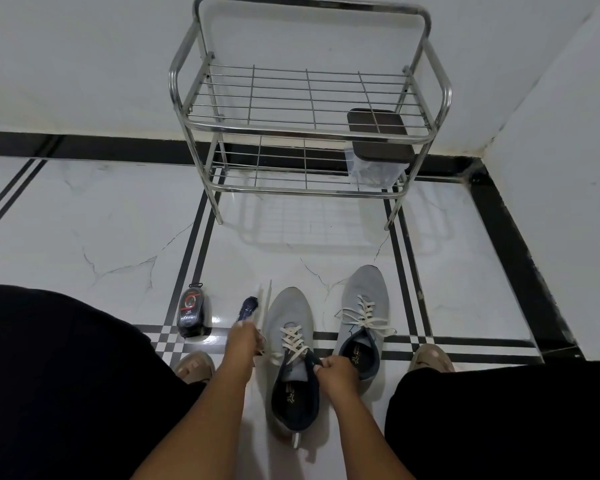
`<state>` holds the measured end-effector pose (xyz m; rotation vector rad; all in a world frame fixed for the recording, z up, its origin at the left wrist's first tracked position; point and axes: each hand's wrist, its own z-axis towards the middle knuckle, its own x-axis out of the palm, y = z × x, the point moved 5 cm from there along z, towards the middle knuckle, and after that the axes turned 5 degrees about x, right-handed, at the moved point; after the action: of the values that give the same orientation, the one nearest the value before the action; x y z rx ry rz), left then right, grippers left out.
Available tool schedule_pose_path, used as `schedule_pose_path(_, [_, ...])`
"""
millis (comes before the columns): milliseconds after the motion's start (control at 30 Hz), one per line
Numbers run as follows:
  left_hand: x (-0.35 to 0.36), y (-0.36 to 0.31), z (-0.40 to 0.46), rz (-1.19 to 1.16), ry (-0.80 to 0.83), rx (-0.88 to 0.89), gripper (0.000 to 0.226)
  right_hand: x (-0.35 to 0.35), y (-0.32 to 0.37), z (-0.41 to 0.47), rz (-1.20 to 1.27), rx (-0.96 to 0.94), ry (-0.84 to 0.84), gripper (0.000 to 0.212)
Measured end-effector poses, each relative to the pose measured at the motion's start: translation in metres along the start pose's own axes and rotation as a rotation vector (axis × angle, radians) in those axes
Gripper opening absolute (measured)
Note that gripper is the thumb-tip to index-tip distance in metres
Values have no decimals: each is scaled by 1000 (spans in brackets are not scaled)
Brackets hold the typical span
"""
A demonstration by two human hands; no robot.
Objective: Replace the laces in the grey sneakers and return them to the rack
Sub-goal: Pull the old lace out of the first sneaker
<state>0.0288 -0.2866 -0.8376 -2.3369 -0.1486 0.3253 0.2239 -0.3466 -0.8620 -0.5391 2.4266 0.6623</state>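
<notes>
Your fingers [321,366] of the right hand [336,374] were curled and pinched the dark collar of the nearer grey sneaker [291,358], low in the middle of the frame. Your left hand [245,337] gripped a white lace [265,303], which ran up from the hand, just left of that shoe. The second grey sneaker [362,317] stood right of the first, with its laces loose. A dark lace bundle [247,308] lay beside your left hand, and a black polish bottle [192,313] further left. The metal rack [305,126] stood in the upper middle, with a lidded container [378,157] on its lower shelf.
</notes>
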Motion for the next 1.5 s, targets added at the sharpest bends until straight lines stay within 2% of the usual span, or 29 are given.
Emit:
schedule_pose_path(33, [-10, -6, 4, -60, -116, 7, 22, -2, 1, 0, -18, 1, -1, 43])
schedule_pose_path(67, [-17, -12, 6, 13, -208, 51, 29, -3, 3, 0, -33, 3, 19, 41])
schedule_pose_path(133, [-29, -18, 1, 443, -368, 169, 65, -2, 10, -2, -88, -26, 63, 33])
schedule_pose_path(167, [-27, -19, -5, 627, -387, 263, 66, -3, 16, -3, -103, -56, 61, 28])
schedule_pose_path(233, [-11, -11, -17, 894, -287, 359, 44, -7, 28, -7, -59, -149, 4, 15])
schedule_pose_path(300, [3, 8, -29, 996, -124, 267, 42, -11, 42, -12, -30, -279, -68, 14])
schedule_pose_path(367, [11, 27, -40, 896, -17, 174, 35, -8, 52, -12, -85, -398, -87, 20])
schedule_pose_path(433, [12, 37, -47, 797, -14, 197, 14, 0, 58, -12, -159, -448, -53, 22])
schedule_pose_path(500, [7, 37, -48, 742, -30, 223, 5, 9, 59, -14, -253, -466, -33, 23])
schedule_pose_path(633, [2, 37, -32, 680, 10, 184, 21, 22, 55, -26, -445, -556, -50, 27])
schedule_pose_path(733, [-1, 40, -27, 670, 40, 141, 19, 27, 55, -32, -507, -632, -61, 20])
schedule_pose_path(767, [-2, 41, -27, 662, 35, 131, 18, 27, 57, -32, -482, -621, -33, 18])
schedule_pose_path(800, [-3, 41, -27, 644, 26, 110, 16, 23, 58, -30, -366, -550, 2, 26])
schedule_pose_path(867, [-5, 41, -26, 606, 5, 76, 14, 2, 53, -20, -126, -382, -27, 52])
schedule_pose_path(900, [-6, 41, -26, 596, -2, 69, 13, -9, 47, -15, 48, -243, -45, 59])
schedule_pose_path(933, [-5, 41, -25, 593, 0, 69, 12, -15, 44, -12, 213, -116, -53, 57])
schedule_pose_path(967, [-4, 41, -25, 600, 12, 73, 13, -15, 42, -9, 275, -79, -34, 51])
schedule_pose_path(1000, [-2, 40, -25, 612, 28, 79, 14, -12, 42, -5, 234, -112, -14, 43])
schedule_pose_path(1133, [3, 37, -25, 647, 58, 109, 13, 14, 57, -17, -315, -402, 5, 17])
schedule_pose_path(1167, [3, 36, -25, 641, 63, 111, 13, 18, 59, -21, -442, -453, -23, 18])
schedule_pose_path(1233, [2, 35, -27, 642, 70, 113, 13, 24, 58, -19, -487, -471, -79, 21])
schedule_pose_path(1300, [1, 36, -26, 632, 66, 111, 14, 16, 57, -14, -204, -308, -61, 22])
schedule_pose_path(1367, [0, 37, -25, 620, 56, 103, 19, -6, 56, -9, 592, 76, -2, 25])
schedule_pose_path(1433, [0, 36, -25, 629, 50, 104, 21, -18, 57, -11, 1423, 250, 101, 24])
schedule_pose_path(1467, [1, 37, -26, 632, 50, 105, 21, -29, 61, -11, 1544, 208, 114, 27])
schedule_pose_path(1500, [2, 37, -26, 633, 51, 105, 22, -39, 66, -10, 1391, 119, 80, 28])
